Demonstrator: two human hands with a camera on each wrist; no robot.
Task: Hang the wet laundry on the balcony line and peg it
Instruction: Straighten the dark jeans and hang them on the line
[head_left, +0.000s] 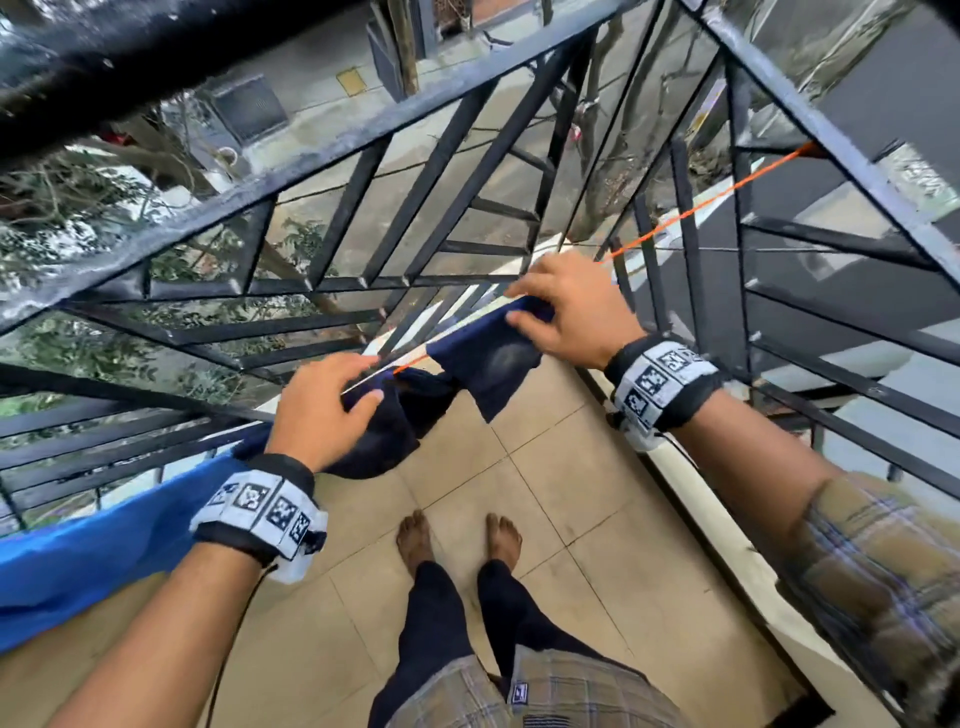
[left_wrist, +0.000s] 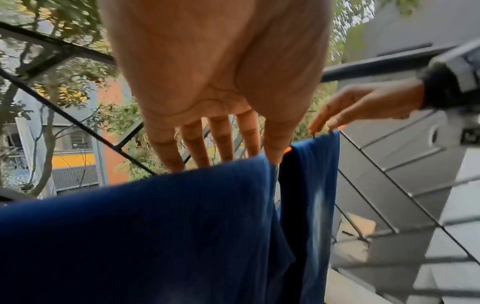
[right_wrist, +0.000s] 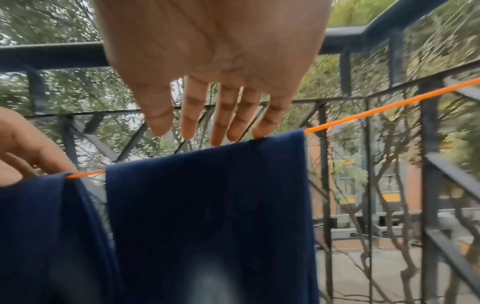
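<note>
A navy garment hangs folded over the orange line (head_left: 691, 213) in two hanging parts, one on the left (head_left: 384, 436) and one on the right (head_left: 483, 364). My left hand (head_left: 363, 379) rests on the left part's fold, fingers straight over the line and thumb on the near face. In the left wrist view its fingertips (left_wrist: 197, 158) touch the top of the cloth (left_wrist: 155, 226). My right hand (head_left: 519, 306) lies on the right part; in the right wrist view its straight fingers (right_wrist: 218, 133) touch the fold (right_wrist: 207, 205) beside the bare line (right_wrist: 389, 107).
A bright blue cloth (head_left: 104, 551) hangs on the line to the left of the navy one. The black metal balcony railing (head_left: 363, 150) stands just beyond the line and turns a corner on the right. My bare feet (head_left: 457, 540) stand on the beige tiled floor (head_left: 545, 467).
</note>
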